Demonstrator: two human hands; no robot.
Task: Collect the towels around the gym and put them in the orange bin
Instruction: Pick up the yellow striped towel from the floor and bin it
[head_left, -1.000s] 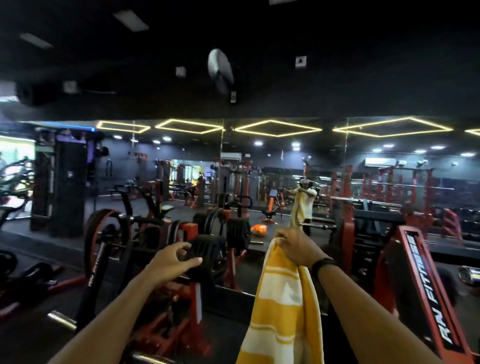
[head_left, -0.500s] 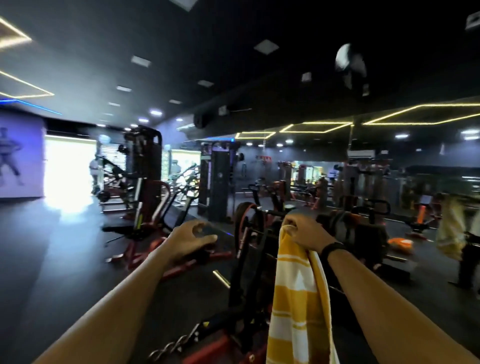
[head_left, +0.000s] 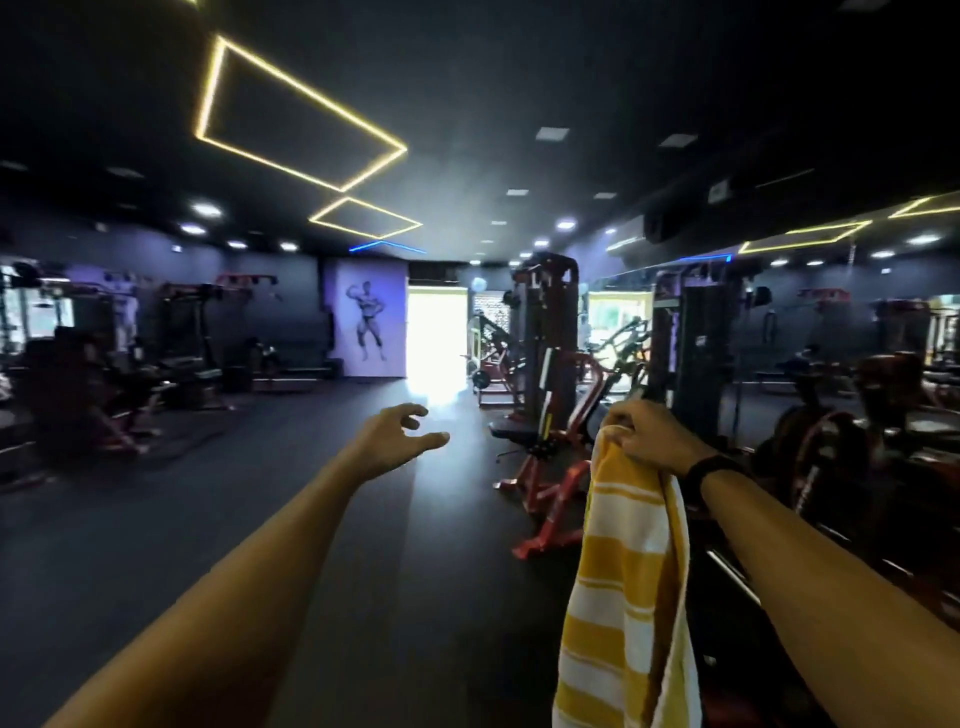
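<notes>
A yellow and white striped towel (head_left: 626, 582) hangs straight down from my right hand (head_left: 652, 434), which grips its top edge at about chest height. My left hand (head_left: 395, 434) is stretched out in front of me, fingers loosely curled, holding nothing. No orange bin shows in this view.
A wide dark floor aisle (head_left: 322, 519) runs ahead to a bright doorway (head_left: 436, 338). Red-framed machines (head_left: 550, 467) and weight stacks line the right side, close to my right arm. More machines (head_left: 104, 374) stand along the left wall, by a bodybuilder mural (head_left: 370, 319).
My view has swung left, from the mirror wall and plate-loaded machines to the open aisle and doorway. Both arms stay outstretched; the towel still hangs from my right hand.
</notes>
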